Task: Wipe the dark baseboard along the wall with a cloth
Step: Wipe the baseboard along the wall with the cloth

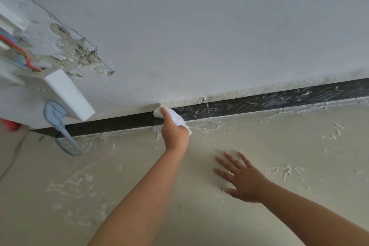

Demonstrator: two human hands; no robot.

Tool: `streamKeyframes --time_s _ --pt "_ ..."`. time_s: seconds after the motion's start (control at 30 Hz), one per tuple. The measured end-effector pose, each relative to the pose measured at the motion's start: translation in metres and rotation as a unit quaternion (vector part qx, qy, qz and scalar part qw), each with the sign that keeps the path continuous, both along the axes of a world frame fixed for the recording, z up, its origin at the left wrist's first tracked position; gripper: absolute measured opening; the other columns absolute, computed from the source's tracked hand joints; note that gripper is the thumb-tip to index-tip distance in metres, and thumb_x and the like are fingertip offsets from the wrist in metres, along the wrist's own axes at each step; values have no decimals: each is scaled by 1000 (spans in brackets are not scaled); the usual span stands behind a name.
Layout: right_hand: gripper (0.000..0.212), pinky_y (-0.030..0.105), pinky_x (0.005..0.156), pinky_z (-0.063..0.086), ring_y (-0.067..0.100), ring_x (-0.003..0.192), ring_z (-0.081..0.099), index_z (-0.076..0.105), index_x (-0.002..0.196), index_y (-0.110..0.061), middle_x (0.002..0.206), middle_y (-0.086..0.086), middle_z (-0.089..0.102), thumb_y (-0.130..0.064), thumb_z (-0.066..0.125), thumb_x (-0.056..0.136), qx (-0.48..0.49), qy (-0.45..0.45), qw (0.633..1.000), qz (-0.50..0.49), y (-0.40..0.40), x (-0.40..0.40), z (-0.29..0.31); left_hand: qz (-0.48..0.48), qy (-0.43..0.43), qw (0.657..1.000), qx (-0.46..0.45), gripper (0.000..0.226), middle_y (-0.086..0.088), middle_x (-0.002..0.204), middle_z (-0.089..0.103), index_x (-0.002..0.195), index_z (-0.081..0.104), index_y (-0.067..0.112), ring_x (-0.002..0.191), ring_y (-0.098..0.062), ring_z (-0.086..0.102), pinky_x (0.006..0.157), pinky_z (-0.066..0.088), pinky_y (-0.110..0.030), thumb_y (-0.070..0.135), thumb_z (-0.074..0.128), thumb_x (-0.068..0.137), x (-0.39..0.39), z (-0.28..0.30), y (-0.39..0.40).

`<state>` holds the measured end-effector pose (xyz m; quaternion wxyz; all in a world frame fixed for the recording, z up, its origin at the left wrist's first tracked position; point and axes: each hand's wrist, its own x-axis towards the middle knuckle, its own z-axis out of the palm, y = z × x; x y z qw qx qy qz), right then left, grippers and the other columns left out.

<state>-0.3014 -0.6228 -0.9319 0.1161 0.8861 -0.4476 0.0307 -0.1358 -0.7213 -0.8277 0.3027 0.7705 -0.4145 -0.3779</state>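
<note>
The floor (119,175) is pale beige, smeared with dried white plaster — thickest near the wall; a grey cable (68,147) loops on it, and the right hand (242,178) rests flat.

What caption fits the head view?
Left hand presses white cloth on dark baseboard; right hand flat on floor.

Cloth (173,118) partly under left hand (175,133); baseboard (259,102) behind it hidden.
</note>
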Motion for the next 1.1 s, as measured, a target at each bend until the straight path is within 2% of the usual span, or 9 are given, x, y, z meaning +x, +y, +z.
streamKeyframes --time_s 0.17,0.3,0.43,0.5,0.63,0.77,0.9,1.0,1.1 --pt "56 40 106 -2 26 135 -30 64 106 -46 148 12 -31 -70 65 54 36 27 999 8 -3 -4 3 -63 28 998 -11 74 -23 139 37 145 6 20 104 -25 50 50 33 5 -15 29 84 -34 -5 4" --pt "50 38 105 2 24 136 -27 65 102 -46 139 2 46 -68 64 57 40 28 999 10 -7 -5 11 -79 -13 997 -18 75 -24 131 45 145 4 19 87 -21 49 54 33 0 -12 33 83 -26 -7 8" --pt "48 38 104 3 24 136 -28 65 104 -45 145 2 37 -54 24 81 30 19 999 33 -9 -10 4 39 -34 999 -16 70 -17 146 29 145 3 19 123 -24 40 93 31 -10 -8 34 88 0 -15 13" --pt "61 38 103 4 24 136 -29 63 107 -45 154 8 -1 -47 3 94 14 13 999 35 -8 -11 -1 54 -54 997 -1 71 -16 147 26 145 2 21 129 -29 36 102 31 -32 -6 34 88 11 -20 14" --pt "79 37 104 4 23 136 -28 65 104 -44 146 0 13 -40 -13 92 12 -2 1000 3 -5 -5 2 59 -46 997 4 72 -13 147 27 145 3 24 129 -29 36 100 32 -35 -8 34 88 18 -22 1" --pt "76 37 106 3 21 137 -26 64 106 -42 149 4 -31 -42 -11 93 33 -16 999 -14 -4 -2 3 53 -34 998 -5 71 -13 141 36 145 4 20 124 -28 41 94 33 -29 -7 34 87 -5 -18 -8" --pt "75 36 106 3 19 138 -24 66 106 -40 149 2 -30 -42 -9 94 50 -22 998 -7 -8 -3 7 -48 -15 998 -36 68 -18 139 40 145 8 17 122 -30 43 76 27 -11 -8 34 87 -32 -20 4" --pt "75 35 108 1 18 139 -19 66 105 -39 155 5 9 -41 -8 95 47 -12 999 11 -10 -4 9 -159 -15 986 -36 70 -24 120 54 144 10 22 104 -34 52 65 27 -14 -6 35 85 -44 -22 14" --pt "79 32 110 0 12 129 41 72 97 -31 117 -4 65 -39 -7 96 99 -11 995 18 -16 -4 15 -81 3 996 -31 70 -24 115 56 144 14 24 101 -34 53 65 31 -19 -6 34 84 -40 -15 10"
